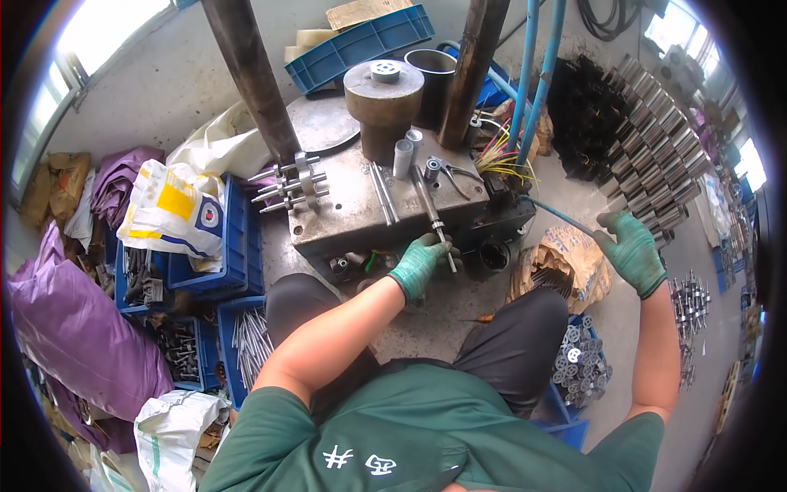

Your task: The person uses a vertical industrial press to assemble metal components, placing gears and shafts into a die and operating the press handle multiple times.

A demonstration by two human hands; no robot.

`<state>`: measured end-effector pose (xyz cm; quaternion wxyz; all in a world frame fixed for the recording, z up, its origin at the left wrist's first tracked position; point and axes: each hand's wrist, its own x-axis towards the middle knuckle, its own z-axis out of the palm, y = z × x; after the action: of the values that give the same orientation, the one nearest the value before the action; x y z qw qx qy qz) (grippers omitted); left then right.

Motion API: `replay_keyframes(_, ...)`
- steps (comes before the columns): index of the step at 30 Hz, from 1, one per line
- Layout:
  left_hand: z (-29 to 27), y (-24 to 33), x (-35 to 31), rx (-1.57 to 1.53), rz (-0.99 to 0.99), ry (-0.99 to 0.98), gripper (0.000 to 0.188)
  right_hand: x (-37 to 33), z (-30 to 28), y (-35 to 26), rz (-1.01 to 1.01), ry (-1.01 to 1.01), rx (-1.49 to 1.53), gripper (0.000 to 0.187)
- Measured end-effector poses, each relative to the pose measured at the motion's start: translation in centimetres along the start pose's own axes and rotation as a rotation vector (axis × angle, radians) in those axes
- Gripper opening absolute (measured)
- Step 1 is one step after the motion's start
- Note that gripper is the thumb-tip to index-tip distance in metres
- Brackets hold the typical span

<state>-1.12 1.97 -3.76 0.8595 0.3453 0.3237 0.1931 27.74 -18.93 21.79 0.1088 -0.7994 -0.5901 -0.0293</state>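
Note:
My left hand (pixel 421 267), in a green glove, is closed around the lower part of a metal shaft (pixel 425 197) that leans over the front edge of a steel press bed (pixel 332 220). My right hand (pixel 634 252), gloved alike, is raised at the right with its thumb and fingers apart. A thin blue rod or hose (pixel 557 216) reaches to its fingertips; whether they touch I cannot tell. On the bed lie two slim rods (pixel 383 194), pliers (pixel 456 180) and a small metal ring (pixel 432 166). Two grey cylinders (pixel 402 159) stand behind them.
Shafts with discs (pixel 303 184) lie at the bed's left. A round steel block (pixel 384 94) stands between two columns (pixel 248 74). Blue crates (pixel 243 238) and a purple sack (pixel 82 320) fill the left. Disc parts (pixel 580 365) sit by my right knee; stacked metal cylinders (pixel 656 148) stand far right.

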Motion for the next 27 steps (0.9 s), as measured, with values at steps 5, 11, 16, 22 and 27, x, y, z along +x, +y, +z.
replay_keyframes(5,-1.6,1.0,2.0,0.136,0.034,0.03,0.022,-0.3,1.3,1.0,-0.085,0.339,0.109,0.025)
replay_keyframes(11,-2.7,-0.7,0.9,0.456,0.235,0.111,0.036,-1.8,2.4,3.2,-0.247,0.686,0.095,0.02)
replay_keyframes(16,-0.2,4.0,-4.4,0.623,0.64,0.096,0.028,3.6,0.2,4.1,-0.272,0.876,0.092,0.02)
replay_keyframes(22,2.3,16.0,-5.5,0.709,1.258,0.013,0.05,14.1,-1.8,3.7,-0.258,0.934,0.071,0.022)
replay_keyframes(27,4.0,27.7,-1.4,0.403,1.304,0.147,0.038,16.9,-2.2,3.8,-0.161,0.817,0.09,0.04)
